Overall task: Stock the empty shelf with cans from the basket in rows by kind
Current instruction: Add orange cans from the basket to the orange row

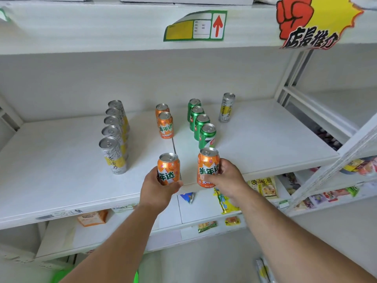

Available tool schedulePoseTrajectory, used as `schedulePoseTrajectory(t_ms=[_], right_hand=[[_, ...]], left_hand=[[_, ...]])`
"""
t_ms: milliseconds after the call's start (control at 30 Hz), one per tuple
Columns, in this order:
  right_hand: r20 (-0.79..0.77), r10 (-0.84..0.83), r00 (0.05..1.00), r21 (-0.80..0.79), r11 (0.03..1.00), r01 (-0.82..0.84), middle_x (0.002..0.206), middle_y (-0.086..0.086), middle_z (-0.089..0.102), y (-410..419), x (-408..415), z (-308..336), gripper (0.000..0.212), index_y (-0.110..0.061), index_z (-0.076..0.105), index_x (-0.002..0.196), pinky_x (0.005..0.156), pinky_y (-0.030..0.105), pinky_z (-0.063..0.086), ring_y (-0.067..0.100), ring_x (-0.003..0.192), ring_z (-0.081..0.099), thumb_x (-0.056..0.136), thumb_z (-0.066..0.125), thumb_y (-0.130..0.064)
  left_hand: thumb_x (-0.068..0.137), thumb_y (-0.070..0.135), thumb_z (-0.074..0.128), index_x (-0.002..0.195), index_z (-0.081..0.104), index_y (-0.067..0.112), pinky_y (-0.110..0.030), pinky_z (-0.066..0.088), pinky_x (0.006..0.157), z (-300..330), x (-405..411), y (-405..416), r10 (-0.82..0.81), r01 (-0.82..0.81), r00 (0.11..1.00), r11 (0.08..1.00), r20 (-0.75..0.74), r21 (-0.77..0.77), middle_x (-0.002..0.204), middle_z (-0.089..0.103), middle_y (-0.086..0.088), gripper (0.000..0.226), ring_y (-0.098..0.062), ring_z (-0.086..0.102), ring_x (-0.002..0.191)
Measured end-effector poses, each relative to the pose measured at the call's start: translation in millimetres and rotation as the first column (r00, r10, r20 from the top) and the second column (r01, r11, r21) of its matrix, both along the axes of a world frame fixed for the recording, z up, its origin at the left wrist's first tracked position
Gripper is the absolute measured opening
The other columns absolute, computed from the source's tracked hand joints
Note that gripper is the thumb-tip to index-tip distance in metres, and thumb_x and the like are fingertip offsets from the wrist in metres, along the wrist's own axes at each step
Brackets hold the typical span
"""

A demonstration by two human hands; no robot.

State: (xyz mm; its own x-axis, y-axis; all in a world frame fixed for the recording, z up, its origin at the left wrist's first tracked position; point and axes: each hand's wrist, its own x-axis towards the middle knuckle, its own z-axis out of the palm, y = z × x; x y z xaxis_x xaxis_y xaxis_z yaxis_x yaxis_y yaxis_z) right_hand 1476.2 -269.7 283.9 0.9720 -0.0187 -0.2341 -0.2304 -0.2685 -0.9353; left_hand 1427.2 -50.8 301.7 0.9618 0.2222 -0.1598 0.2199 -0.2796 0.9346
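Mid-restock, my left hand (157,186) and right hand (226,176) each gripped an orange soda can (168,168) (208,166) above the shelf (51,180), rows of silver-and-yellow cans (114,135), orange cans (164,122) and green cans (201,123) already begun.

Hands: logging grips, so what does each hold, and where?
Left hand grips an orange can round its lower body; right hand another orange can mid-body.

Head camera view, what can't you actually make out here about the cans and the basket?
- Basket: only a blurred green patch, cut off by the bottom edge.
- Silver row: the back cans' labels are hidden by the cans in front.
- Price tag print: too small.
- Left hand and right hand cover their orange cans' lower labels.
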Motion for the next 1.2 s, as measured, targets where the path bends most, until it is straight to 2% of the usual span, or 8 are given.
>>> schedulePoseTrajectory(t_ms=[100,267,367,467,600,767,900,1200], right_hand=[[-0.014,-0.027,1.0,0.001,1.0,0.027,0.112,-0.006,0.077,-2,13,-10,0.052,-0.026,0.067,0.117,0.101,0.044,0.057,0.013,0.105,0.073,0.072,0.09,-0.012],[-0.036,-0.022,0.999,0.002,1.0,0.022,0.114,-0.008,0.076,-5,33,-19,0.054,-0.027,0.066,0.118,0.1,0.04,0.057,0.012,0.106,0.072,0.073,0.09,-0.012],[-0.038,-0.007,0.999,0.009,1.0,0.008,0.113,-0.007,0.077,-8,46,-22,0.052,-0.028,0.066,0.114,0.097,0.036,0.057,0.012,0.105,0.072,0.071,0.09,-0.009],[-0.033,0.002,0.999,0.002,1.0,-0.002,0.106,-0.008,0.079,-13,57,-28,0.052,-0.028,0.066,0.107,0.094,0.04,0.06,0.011,0.1,0.074,0.062,0.09,-0.016],[-0.037,0.025,0.999,0.0,1.0,-0.025,0.103,-0.008,0.079,-21,68,-34,0.052,-0.027,0.066,0.108,0.092,0.038,0.06,0.011,0.097,0.075,0.065,0.09,-0.011],[-0.051,0.055,0.997,-0.004,0.998,-0.055,0.106,-0.013,0.078,-23,75,-39,0.064,-0.03,0.064,0.113,0.098,0.043,0.059,0.009,0.099,0.075,0.056,0.091,-0.026],[-0.012,0.057,0.998,0.011,0.998,-0.057,0.111,-0.014,0.077,-18,78,-45,0.072,-0.033,0.061,0.12,0.101,0.046,0.057,0.009,0.102,0.074,0.055,0.091,-0.031],[-0.033,0.083,0.996,-0.018,0.996,-0.084,0.117,-0.012,0.077,-21,66,-54,0.064,-0.03,0.064,0.121,0.106,0.049,0.054,0.011,0.11,0.073,0.062,0.088,-0.042]], left_hand=[[0.073,0.022,0.09,0.106,0.058,0.036,-0.015,0.049,0.067,-8,15,-1,-0.007,0.007,1.0,1.0,-0.004,0.011,0.096,0.07,0.015,0.048,-0.005,0.067,0.087],[0.069,0.022,0.09,0.115,0.063,0.03,-0.02,0.053,0.075,-26,38,-4,0.016,-0.014,0.999,0.999,-0.033,0.04,0.101,0.072,0.012,0.054,-0.009,0.069,0.092],[0.069,0.024,0.09,0.116,0.064,0.031,-0.019,0.052,0.073,-32,49,-8,0.03,-0.028,0.999,0.998,-0.036,0.058,0.101,0.073,0.011,0.054,-0.007,0.069,0.091],[0.069,0.023,0.089,0.113,0.065,0.032,-0.016,0.049,0.07,-36,58,-14,0.034,-0.032,0.999,0.997,-0.028,0.072,0.098,0.074,0.012,0.051,-0.006,0.069,0.09],[0.07,0.02,0.089,0.112,0.065,0.033,-0.012,0.047,0.068,-41,67,-20,0.043,-0.041,0.999,0.996,-0.03,0.079,0.095,0.074,0.014,0.05,0.002,0.068,0.084],[0.072,0.021,0.089,0.118,0.062,0.032,-0.011,0.046,0.07,-46,78,-22,0.062,-0.061,0.998,0.995,-0.024,0.076,0.099,0.073,0.015,0.055,0.0,0.067,0.088],[0.072,0.023,0.09,0.121,0.059,0.032,-0.013,0.047,0.074,-50,81,-20,0.051,-0.049,0.999,0.994,-0.019,0.093,0.102,0.07,0.017,0.059,0.003,0.065,0.091],[0.071,0.018,0.091,0.123,0.051,0.032,-0.003,0.045,0.067,-52,79,-12,0.096,-0.095,0.995,0.994,-0.007,0.056,0.107,0.067,0.015,0.067,0.007,0.063,0.093]])
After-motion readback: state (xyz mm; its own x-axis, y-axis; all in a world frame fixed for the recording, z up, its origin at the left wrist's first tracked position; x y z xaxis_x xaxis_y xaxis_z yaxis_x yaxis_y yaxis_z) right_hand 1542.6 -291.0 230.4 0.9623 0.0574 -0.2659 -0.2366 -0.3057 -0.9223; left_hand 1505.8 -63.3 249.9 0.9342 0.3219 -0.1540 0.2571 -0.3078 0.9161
